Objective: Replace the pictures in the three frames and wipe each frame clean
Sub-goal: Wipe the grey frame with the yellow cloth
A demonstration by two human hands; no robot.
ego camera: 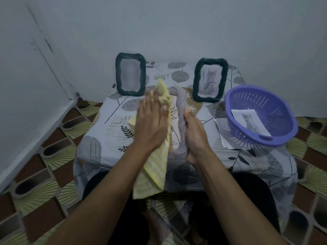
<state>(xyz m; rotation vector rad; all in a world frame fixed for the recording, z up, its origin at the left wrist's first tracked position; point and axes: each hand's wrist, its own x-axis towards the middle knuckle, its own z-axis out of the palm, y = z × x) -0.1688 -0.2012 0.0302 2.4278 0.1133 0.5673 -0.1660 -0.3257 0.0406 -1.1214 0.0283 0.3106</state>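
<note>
One cloth [155, 167] under left hand [150, 124] presses frame [181, 105]

The held frame [182, 110] is smeared by motion, its face mostly covered by the left hand [152, 121] and yellow cloth [155, 174]; its small print is unreadable; the fingers of the right hand [194, 131] are hidden behind it; the picture in the left standing frame [130, 76] is a blur, perhaps a figure; the purple basket [228, 105] covers part of the loose sheets [221, 128]; both forearms leave the bottom edge.
</note>
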